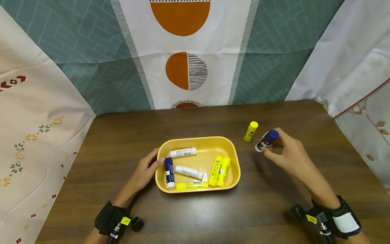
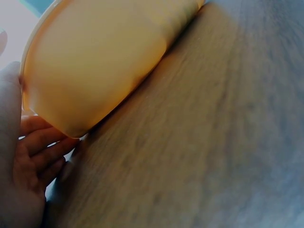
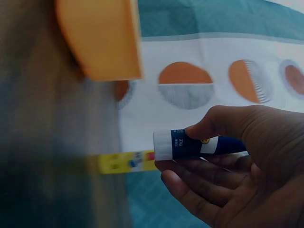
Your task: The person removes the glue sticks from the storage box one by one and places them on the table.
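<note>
My right hand pinches a dark blue glue stick with a white end, tilted above the table to the right of the tray. In the right wrist view the thumb presses on the blue glue stick from one side, fingers on the other. A yellow glue stick stands upright just beyond that hand. My left hand holds the left rim of a yellow tray, thumb over the edge and fingers outside. Inside lie a blue glue stick, two white ones and three yellow ones.
The brown wooden table carries the tray near its middle. A patterned curtain hangs behind its far edge, with pale cloths on the left and right. Each wrist wears a black camera strap.
</note>
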Demonstrator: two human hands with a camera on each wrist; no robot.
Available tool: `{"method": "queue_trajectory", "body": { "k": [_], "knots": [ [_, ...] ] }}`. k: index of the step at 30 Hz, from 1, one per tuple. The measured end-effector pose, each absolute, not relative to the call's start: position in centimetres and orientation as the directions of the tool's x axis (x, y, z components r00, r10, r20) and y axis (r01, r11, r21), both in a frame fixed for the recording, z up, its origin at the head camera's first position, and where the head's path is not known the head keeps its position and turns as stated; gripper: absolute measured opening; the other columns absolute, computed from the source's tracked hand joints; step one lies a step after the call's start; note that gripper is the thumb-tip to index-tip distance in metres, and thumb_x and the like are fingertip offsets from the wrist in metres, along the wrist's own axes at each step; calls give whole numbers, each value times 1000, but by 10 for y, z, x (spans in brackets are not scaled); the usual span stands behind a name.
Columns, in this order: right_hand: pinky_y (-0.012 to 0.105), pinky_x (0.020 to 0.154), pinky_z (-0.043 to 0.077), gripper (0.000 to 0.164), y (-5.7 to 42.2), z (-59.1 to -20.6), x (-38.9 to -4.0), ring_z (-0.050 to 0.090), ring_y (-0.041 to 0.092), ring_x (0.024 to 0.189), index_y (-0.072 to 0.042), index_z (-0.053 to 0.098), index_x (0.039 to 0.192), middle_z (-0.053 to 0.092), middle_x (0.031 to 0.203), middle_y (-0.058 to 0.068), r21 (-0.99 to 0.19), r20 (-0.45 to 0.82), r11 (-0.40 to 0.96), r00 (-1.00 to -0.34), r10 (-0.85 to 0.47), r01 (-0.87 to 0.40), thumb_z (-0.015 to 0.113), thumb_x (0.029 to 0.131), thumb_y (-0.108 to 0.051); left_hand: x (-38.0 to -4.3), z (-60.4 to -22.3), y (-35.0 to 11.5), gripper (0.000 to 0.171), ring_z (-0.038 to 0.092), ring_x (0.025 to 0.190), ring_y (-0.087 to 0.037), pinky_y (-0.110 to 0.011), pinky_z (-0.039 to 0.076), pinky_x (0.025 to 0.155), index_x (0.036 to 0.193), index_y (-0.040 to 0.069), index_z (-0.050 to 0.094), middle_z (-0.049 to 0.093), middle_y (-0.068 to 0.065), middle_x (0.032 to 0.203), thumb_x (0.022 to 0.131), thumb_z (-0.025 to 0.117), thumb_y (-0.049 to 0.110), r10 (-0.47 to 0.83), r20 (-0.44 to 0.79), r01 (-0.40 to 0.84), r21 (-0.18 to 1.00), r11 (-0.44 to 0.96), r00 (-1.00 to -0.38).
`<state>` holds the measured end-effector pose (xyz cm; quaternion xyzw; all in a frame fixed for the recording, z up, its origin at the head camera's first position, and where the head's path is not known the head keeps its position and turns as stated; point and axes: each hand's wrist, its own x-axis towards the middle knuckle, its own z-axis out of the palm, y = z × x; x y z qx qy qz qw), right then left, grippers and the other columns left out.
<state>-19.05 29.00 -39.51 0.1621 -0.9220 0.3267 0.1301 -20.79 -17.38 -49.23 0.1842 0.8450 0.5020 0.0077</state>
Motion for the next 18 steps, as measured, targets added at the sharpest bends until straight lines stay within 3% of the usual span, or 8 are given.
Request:
{"method": "queue_trajectory", "body": {
  "k": [6, 13, 18],
  "knots": [
    [38, 68, 57, 39, 290, -415, -196, 68, 22, 78, -9, 56, 104, 71, 89, 4, -574, 252, 747, -941, -228, -334, 84, 78, -2, -206, -492, -175, 43, 56, 124, -21, -16, 41, 100, 149, 16, 50, 59, -7, 141, 107, 51, 22, 307, 157, 285, 855, 433, -939],
    [39, 70, 58, 35, 288, -434, -203, 69, 22, 80, -8, 56, 103, 72, 92, 8, -620, 130, 729, -954, -270, -291, 82, 81, -3, -208, -492, -173, 42, 57, 125, -22, -16, 42, 100, 149, 16, 50, 59, -7, 141, 107, 51, 21, 311, 171, 300, 846, 440, -935],
    [40, 71, 59, 37, 285, -443, -207, 71, 24, 81, -7, 56, 107, 72, 94, 9, -651, 126, 704, -954, -271, -285, 82, 81, -3, -209, -491, -174, 43, 56, 124, -20, -16, 41, 100, 149, 18, 49, 59, -6, 142, 107, 51, 23, 313, 153, 288, 844, 452, -937]
  ]
}}
